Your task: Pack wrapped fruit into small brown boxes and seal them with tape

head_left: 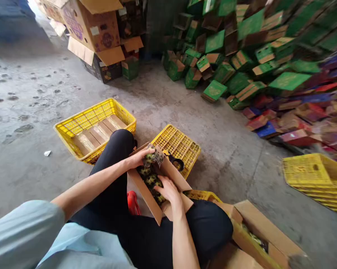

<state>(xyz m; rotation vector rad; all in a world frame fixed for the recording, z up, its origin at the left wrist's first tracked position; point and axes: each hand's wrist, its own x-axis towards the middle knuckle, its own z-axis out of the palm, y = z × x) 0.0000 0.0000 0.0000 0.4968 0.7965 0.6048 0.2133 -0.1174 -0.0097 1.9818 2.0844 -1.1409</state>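
Note:
On my lap an uncovered cardboard box holds several packs with dark and yellow-green contents. My left hand is closed around a clear plastic pack of similar mottled contents, held above the box's far end. Inside the near end, my right hand lies over the packs with its fingers apart; its fingertips are partly hidden. A black and yellow tool, whose kind I cannot make out, sits just beyond the box on an upturned yellow crate.
At left a yellow basket contains flat cardboard boxes. Another open carton with packs stands by my right knee. Stacked yellow crates are at right. Piled green boxes and large cartons stand behind. A red object lies below.

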